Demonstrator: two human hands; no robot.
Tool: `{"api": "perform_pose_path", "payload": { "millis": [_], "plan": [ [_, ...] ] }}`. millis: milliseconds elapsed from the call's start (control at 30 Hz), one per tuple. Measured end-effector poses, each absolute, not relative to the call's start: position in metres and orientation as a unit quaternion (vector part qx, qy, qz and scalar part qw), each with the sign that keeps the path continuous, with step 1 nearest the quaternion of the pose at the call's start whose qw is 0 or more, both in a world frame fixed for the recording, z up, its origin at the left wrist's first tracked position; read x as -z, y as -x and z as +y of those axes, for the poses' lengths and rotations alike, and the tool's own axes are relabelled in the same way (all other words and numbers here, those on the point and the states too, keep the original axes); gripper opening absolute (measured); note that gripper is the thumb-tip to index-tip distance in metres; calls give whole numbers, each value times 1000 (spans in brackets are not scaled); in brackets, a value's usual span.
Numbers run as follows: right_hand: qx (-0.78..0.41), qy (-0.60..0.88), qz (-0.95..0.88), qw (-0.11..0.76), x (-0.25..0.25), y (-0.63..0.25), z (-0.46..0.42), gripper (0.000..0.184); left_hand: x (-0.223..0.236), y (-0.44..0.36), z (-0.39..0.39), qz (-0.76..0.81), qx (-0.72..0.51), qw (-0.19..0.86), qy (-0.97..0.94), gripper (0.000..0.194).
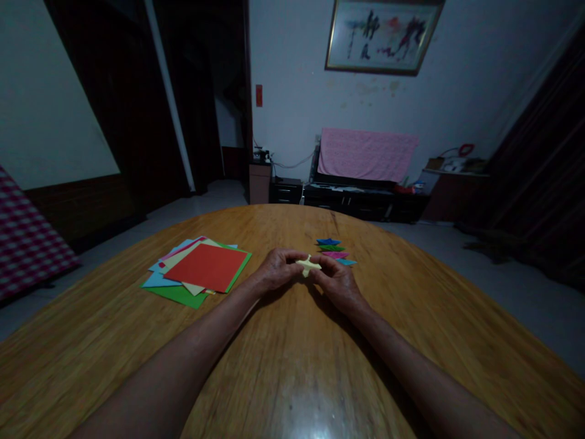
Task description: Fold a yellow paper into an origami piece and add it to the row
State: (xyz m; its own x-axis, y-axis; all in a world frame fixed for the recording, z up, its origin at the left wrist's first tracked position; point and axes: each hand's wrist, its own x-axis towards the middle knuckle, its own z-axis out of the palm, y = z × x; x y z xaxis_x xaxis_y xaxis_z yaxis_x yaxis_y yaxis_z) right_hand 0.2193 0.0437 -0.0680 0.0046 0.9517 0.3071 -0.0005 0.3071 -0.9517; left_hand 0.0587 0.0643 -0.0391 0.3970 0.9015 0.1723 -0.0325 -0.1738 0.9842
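Between my two hands is a small folded piece of pale yellow paper (308, 266), with points sticking out at its top and bottom. My left hand (278, 268) pinches its left side between thumb and fingers. On the other side, my right hand (337, 283) is closed on the right edge. Just behind my right hand lie several folded paper shapes in a row: a blue one (328, 242), a green one (332, 248), a pink one (336, 255) and a light blue one (346, 262). My fingers partly hide the nearer ones.
A loose pile of coloured paper sheets, topped by a red sheet (208, 267), lies left of my hands on the round wooden table (283, 366). Beyond the table's far edge stands a low black cabinet (351, 201) with a pink cloth (365, 153) above it.
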Motion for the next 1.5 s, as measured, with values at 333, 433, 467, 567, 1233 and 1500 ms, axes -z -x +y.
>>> {"api": "perform_pose_path", "payload": {
  "millis": [333, 433, 467, 567, 1233, 1500],
  "plan": [
    [-414, 424, -561, 578, 63, -217, 40, 27, 42, -56, 70, 377, -440, 433, -690, 22],
    [-440, 417, -544, 580, 58, -217, 37, 31, 42, -57, 68, 364, -446, 463, -674, 25],
    [-452, 414, -537, 580, 56, -217, 36, 32, 42, -57, 67, 355, -447, 479, -667, 27],
    [-479, 410, -520, 576, 50, -216, 31, 33, 43, -59, 65, 337, -441, 492, -671, 28],
    [-452, 411, -554, 565, 61, -218, 38, 27, 49, -59, 70, 386, -430, 456, -677, 25],
    [-370, 445, -594, 559, 61, -216, 38, 22, 50, -59, 70, 391, -423, 380, -724, 18]
  ]
}}
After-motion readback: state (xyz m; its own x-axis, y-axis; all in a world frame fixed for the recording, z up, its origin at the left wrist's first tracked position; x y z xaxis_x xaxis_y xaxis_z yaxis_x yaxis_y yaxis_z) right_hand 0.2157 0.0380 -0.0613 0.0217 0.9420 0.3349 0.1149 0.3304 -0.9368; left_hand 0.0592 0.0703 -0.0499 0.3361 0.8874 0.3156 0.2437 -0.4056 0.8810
